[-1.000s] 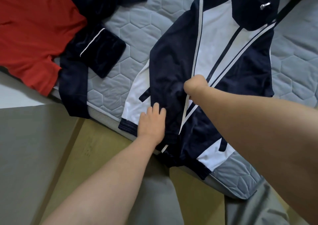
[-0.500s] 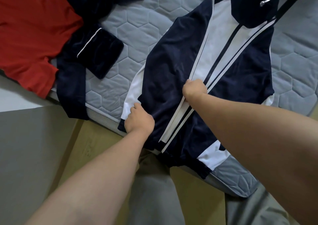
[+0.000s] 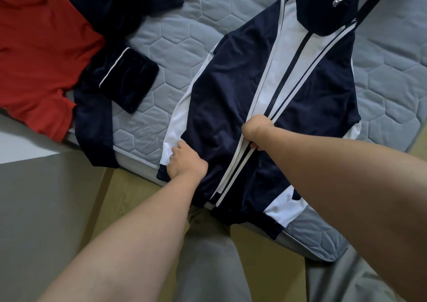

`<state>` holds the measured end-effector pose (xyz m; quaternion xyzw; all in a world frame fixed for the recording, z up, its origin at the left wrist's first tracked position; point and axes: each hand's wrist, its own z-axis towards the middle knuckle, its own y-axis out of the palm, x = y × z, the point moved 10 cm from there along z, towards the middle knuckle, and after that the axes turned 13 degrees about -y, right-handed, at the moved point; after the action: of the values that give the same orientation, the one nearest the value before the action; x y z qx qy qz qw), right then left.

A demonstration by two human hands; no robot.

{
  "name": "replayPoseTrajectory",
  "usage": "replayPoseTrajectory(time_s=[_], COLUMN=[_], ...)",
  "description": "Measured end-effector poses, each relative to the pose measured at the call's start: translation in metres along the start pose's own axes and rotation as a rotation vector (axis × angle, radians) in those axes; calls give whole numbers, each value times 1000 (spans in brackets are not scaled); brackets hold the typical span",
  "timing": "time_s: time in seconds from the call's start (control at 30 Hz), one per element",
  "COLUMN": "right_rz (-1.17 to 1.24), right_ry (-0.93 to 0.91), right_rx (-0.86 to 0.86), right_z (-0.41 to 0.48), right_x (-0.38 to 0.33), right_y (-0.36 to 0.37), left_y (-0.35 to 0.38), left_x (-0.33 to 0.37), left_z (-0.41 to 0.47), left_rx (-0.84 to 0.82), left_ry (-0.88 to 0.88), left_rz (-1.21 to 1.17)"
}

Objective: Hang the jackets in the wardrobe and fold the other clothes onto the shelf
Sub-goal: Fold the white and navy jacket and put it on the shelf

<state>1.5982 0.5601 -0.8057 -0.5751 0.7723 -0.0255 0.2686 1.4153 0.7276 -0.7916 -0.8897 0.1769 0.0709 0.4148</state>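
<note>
A navy and white zip jacket [image 3: 242, 89] lies front up on the grey quilted mattress [image 3: 175, 54], its hem over the near edge. My left hand [image 3: 184, 161] grips the jacket's left front panel near the hem, fingers curled into the fabric. At the middle of the jacket, my right hand [image 3: 257, 130] pinches the white-edged zip line. The jacket is open above my right hand, showing the white lining. Its metal zip pull [image 3: 338, 1] lies near the collar.
A red shirt [image 3: 39, 52] lies at the left of the mattress. A dark navy garment with white piping [image 3: 120, 75] sits between the red shirt and the jacket. Wooden floor [image 3: 129, 197] and my grey trousers [image 3: 208, 267] are below the mattress edge.
My left hand went from lying flat on the jacket to gripping the left panel, and shifted left toward the white side stripe. The left panel is pulled flatter. My right hand stayed on the zip line.
</note>
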Motion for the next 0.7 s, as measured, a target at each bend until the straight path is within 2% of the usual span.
replayPoseTrajectory(time_s=[0.13,0.2,0.3,0.37,0.5,0.57,0.7], right_rz=[-8,-35,-20,63,116,85,17], right_ry=[-55,-69,-53,-52,51,81,58], right_rx=[36,28,-12,-15,19,18,-2], right_z=[5,3,1,0,-7,-10,-7], right_x=[-3,-4,1,5,23,27,25], right_y=[-11,-11,-6,-4,1,3,1], left_y=[-4,7,30,41,52,39,-9], left_x=[17,27,36,34,27,31,50], left_z=[-4,-6,-11,-12,-14,-9,9], left_rx=[5,-100,-251,-324,-518,-455,-119], left_ry=[56,138,226,206,69,104,199], left_rz=[-147,-274,-199,-215,-460,-459,-389])
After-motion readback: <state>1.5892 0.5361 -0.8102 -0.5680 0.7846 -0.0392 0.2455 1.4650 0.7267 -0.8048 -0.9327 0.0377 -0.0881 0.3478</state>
